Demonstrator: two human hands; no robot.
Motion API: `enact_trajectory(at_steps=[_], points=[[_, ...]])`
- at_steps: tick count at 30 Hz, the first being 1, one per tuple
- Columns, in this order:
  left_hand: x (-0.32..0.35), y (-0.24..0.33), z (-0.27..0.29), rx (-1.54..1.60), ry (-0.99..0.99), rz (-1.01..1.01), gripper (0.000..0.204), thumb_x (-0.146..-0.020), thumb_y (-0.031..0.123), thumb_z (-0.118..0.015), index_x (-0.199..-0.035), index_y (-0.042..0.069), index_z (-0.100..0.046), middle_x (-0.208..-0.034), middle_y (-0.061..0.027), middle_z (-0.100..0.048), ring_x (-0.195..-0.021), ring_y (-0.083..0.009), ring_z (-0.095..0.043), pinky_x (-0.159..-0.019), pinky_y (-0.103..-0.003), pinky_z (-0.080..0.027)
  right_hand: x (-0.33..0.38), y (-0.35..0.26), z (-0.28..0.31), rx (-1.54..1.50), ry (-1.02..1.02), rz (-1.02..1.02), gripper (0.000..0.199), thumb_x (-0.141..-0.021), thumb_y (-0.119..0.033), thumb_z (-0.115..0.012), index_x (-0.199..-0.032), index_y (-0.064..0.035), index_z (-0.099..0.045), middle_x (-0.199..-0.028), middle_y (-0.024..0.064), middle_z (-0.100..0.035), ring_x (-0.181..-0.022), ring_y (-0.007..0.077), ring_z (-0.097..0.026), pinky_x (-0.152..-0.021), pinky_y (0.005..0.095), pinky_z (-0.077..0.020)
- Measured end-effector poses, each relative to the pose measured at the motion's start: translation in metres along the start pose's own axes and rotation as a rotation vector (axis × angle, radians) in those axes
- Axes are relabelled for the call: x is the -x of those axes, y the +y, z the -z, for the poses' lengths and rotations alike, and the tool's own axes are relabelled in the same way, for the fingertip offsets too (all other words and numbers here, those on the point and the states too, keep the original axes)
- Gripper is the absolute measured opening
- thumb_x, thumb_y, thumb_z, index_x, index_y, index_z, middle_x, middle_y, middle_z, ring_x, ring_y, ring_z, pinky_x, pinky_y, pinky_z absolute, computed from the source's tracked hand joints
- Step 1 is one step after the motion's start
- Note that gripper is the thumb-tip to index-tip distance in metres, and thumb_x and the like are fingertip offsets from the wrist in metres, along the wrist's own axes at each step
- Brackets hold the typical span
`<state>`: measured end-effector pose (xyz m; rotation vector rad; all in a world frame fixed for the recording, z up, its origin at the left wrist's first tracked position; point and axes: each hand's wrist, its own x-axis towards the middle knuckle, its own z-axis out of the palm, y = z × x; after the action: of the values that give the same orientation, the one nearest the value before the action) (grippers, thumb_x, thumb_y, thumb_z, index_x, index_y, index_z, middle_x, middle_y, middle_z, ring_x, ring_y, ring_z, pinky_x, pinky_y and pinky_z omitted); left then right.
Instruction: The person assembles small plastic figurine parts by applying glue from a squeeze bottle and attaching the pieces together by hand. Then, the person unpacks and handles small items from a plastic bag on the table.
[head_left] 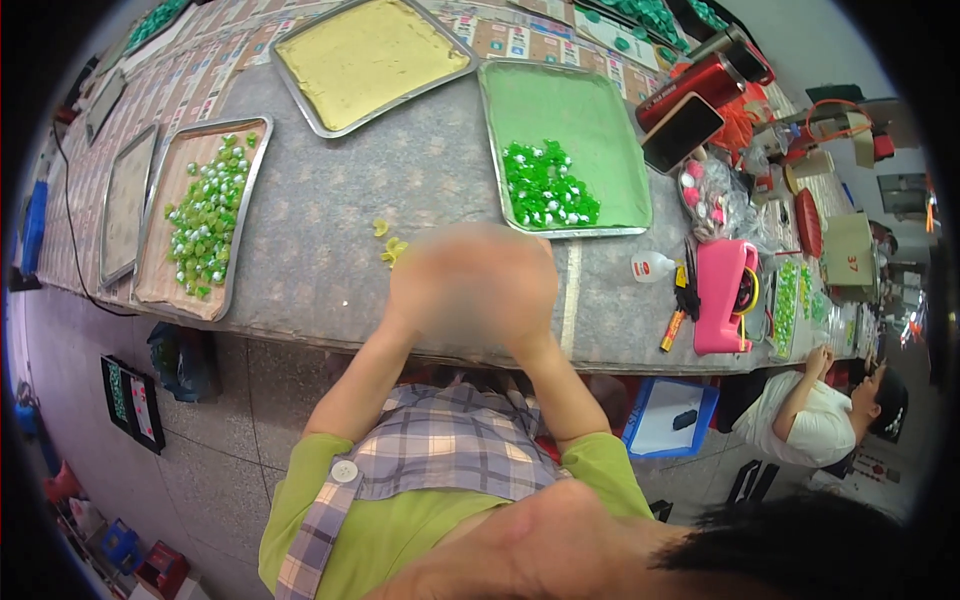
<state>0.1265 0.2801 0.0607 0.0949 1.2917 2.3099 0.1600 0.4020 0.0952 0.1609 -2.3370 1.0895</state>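
Yellow pieces [396, 248] lay on the bench [330, 200] just beside the left hand [430, 285]. Both forearms [366, 385] slanted inward, the right hand [522, 285] close alongside; blur left each grip's opening and hold impossible to tell.

Wkshp w/ trays [590, 95], grn pcs [545, 185]

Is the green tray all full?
Only partly: the green tray has green pieces toward the near left; the rest looks bare.
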Motion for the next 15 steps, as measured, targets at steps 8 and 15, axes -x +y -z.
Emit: enact_trajectory(at_steps=[8, 15], points=[[0.005, -0.012, -0.019, -0.206, -0.125, 0.015, 0.024, -0.075, 0.003, -0.056, -0.099, 0.002, -0.057, -0.090, -0.0032, -0.058, -0.085, -0.0100, -0.053, -0.076, -0.022, -0.042, 0.031, 0.000, 0.032, 0.081, -0.027, -0.120, 0.024, -0.066, 0.000, -0.059, -0.089, -0.0077, -0.061, -0.084, 0.0072, -0.051, -0.082, 0.0247, -0.046, -0.071, 0.0323, -0.0379], [0.003, -0.017, -0.009, -0.179, -0.197, -0.025, 0.024, -0.077, 0.005, -0.054, -0.101, -0.001, -0.053, -0.088, -0.0085, -0.057, -0.082, -0.0132, -0.055, -0.076, -0.026, -0.045, 0.055, 0.040, 0.070, 0.113, 0.411, -0.243, 0.027, -0.068, 0.000, -0.059, -0.095, -0.0028, -0.055, -0.084, 0.0092, -0.052, -0.079, 0.0225, -0.048, -0.072, 0.0302, -0.0385]])
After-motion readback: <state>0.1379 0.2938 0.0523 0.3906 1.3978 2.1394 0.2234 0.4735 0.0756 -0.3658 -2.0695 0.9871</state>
